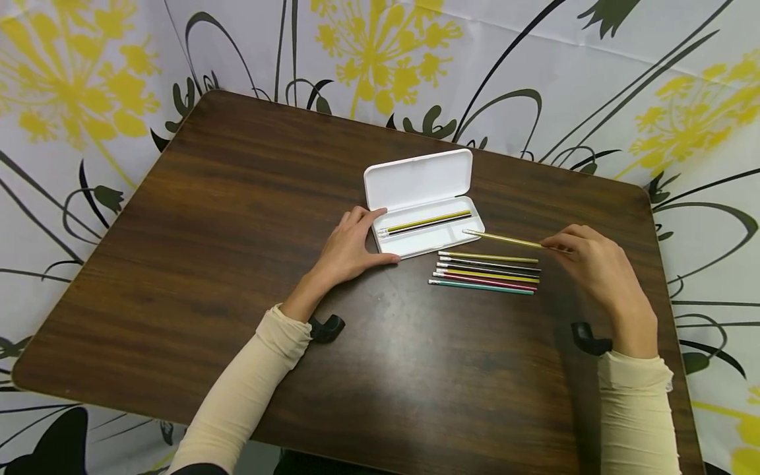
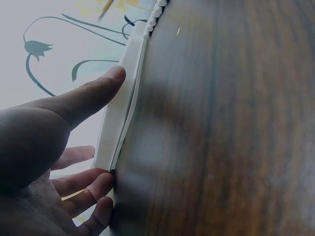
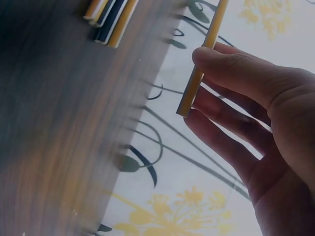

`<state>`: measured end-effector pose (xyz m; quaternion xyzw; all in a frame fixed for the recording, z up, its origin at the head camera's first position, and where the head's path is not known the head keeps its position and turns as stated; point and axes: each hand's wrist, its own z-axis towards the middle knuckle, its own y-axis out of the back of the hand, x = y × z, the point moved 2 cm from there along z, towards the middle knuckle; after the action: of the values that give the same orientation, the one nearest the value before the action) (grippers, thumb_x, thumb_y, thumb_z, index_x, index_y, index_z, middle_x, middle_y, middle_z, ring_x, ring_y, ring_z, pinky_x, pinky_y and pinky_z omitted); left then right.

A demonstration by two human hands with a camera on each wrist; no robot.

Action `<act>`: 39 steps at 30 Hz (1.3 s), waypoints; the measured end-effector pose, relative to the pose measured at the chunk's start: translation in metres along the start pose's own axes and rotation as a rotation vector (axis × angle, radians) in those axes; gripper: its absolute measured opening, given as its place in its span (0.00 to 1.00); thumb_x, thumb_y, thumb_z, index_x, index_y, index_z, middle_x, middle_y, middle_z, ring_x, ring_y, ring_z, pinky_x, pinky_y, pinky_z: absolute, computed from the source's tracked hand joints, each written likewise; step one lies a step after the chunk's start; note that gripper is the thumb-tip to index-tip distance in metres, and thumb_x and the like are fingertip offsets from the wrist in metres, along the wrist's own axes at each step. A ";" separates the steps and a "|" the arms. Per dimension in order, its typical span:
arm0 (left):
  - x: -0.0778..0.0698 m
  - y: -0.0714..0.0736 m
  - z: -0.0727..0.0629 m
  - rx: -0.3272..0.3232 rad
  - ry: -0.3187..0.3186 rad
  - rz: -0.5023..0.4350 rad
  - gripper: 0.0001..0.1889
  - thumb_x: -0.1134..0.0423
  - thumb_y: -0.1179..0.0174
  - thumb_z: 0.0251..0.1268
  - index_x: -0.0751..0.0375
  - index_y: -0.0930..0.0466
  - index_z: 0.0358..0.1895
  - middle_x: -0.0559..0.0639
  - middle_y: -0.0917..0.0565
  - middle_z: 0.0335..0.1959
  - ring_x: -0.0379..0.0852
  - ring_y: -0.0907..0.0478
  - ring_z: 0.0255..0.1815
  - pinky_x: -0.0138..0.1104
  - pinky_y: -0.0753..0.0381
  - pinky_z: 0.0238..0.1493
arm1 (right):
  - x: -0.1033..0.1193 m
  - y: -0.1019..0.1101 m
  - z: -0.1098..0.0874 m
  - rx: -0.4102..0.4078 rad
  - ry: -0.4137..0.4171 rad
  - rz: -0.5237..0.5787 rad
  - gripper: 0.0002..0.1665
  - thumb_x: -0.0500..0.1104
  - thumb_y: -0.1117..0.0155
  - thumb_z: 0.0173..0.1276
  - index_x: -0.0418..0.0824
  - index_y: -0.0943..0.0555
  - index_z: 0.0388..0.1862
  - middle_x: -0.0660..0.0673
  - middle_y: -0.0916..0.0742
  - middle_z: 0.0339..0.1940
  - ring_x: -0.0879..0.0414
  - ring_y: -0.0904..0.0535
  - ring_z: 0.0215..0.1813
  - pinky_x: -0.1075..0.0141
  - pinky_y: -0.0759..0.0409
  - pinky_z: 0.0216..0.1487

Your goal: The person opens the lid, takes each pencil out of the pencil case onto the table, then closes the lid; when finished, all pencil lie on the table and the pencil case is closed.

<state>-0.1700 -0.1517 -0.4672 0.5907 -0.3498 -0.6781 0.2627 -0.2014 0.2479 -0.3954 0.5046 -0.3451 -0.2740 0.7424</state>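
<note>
An open white pencil case (image 1: 418, 181) lies on the table with its lid tilted up at the back. My left hand (image 1: 350, 247) grips its left end, thumb at the front edge and fingers round the side; the left wrist view shows the thumb on the case's white wall (image 2: 115, 132). Inside the case lie a yellow pencil and a black pencil (image 1: 427, 224), side by side. Between thumb and fingers, my right hand (image 1: 596, 264) pinches a yellow pencil (image 1: 505, 238) near its unsharpened end (image 3: 189, 98). The pencil's eraser end is over the case's right part.
Several pencils (image 1: 487, 273) in yellow, black, red and green lie in a row in front of the case, erasers to the left. The brown wooden table (image 1: 237, 198) has a flower-patterned cloth (image 1: 380, 53) behind it and at its sides.
</note>
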 end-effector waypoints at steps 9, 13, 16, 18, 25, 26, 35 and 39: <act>0.002 -0.001 -0.001 -0.010 -0.002 -0.002 0.50 0.38 0.26 0.46 0.53 0.37 0.74 0.52 0.31 0.51 0.50 0.34 0.50 0.44 0.29 0.47 | 0.014 -0.014 -0.003 0.063 0.015 0.024 0.17 0.30 0.24 0.54 0.42 0.12 0.42 0.49 0.15 0.41 0.51 0.18 0.42 0.51 0.22 0.41; 0.001 0.000 -0.001 -0.006 0.001 -0.001 0.50 0.37 0.27 0.47 0.53 0.37 0.74 0.52 0.31 0.51 0.50 0.34 0.50 0.44 0.29 0.47 | 0.016 -0.024 -0.005 0.090 0.033 0.029 0.16 0.30 0.25 0.54 0.41 0.12 0.42 0.48 0.15 0.38 0.52 0.19 0.38 0.52 0.23 0.37; 0.001 0.000 -0.001 -0.004 0.001 -0.004 0.50 0.37 0.27 0.47 0.53 0.37 0.74 0.53 0.30 0.51 0.50 0.34 0.49 0.44 0.30 0.47 | 0.016 -0.030 -0.006 0.111 0.048 0.021 0.15 0.30 0.25 0.54 0.41 0.12 0.41 0.48 0.15 0.37 0.53 0.20 0.34 0.53 0.24 0.33; 0.001 -0.001 -0.001 -0.004 0.000 -0.005 0.51 0.38 0.27 0.47 0.53 0.37 0.74 0.53 0.30 0.51 0.50 0.34 0.50 0.44 0.29 0.47 | 0.016 -0.033 -0.006 0.124 0.052 0.014 0.14 0.30 0.25 0.53 0.40 0.12 0.40 0.48 0.16 0.36 0.53 0.21 0.33 0.54 0.24 0.32; 0.001 0.000 0.000 -0.007 -0.002 -0.007 0.51 0.38 0.26 0.46 0.53 0.37 0.74 0.53 0.30 0.51 0.51 0.34 0.50 0.45 0.29 0.47 | 0.015 -0.037 -0.007 0.142 0.061 0.000 0.14 0.30 0.25 0.53 0.39 0.12 0.40 0.47 0.16 0.36 0.51 0.19 0.36 0.52 0.23 0.35; 0.001 0.000 0.000 -0.007 -0.002 -0.008 0.51 0.38 0.26 0.46 0.53 0.37 0.74 0.53 0.30 0.52 0.51 0.34 0.50 0.45 0.29 0.47 | 0.015 -0.038 -0.006 0.145 0.058 0.000 0.14 0.30 0.25 0.53 0.39 0.12 0.40 0.47 0.16 0.36 0.51 0.20 0.36 0.52 0.23 0.35; 0.001 0.000 -0.001 -0.008 -0.005 -0.009 0.51 0.38 0.26 0.46 0.53 0.37 0.74 0.53 0.30 0.52 0.51 0.34 0.51 0.45 0.29 0.48 | 0.016 -0.038 -0.005 0.151 0.035 0.002 0.14 0.31 0.25 0.54 0.41 0.11 0.41 0.48 0.16 0.35 0.54 0.22 0.32 0.54 0.25 0.32; 0.001 0.000 0.000 -0.007 -0.007 -0.007 0.51 0.38 0.26 0.46 0.53 0.37 0.74 0.54 0.30 0.52 0.51 0.34 0.50 0.45 0.29 0.47 | 0.018 -0.034 0.001 0.150 0.024 -0.005 0.13 0.32 0.25 0.55 0.41 0.11 0.40 0.49 0.15 0.36 0.53 0.20 0.35 0.53 0.23 0.35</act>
<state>-0.1698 -0.1523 -0.4680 0.5887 -0.3461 -0.6822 0.2614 -0.1938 0.2223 -0.4226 0.5629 -0.3547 -0.2430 0.7059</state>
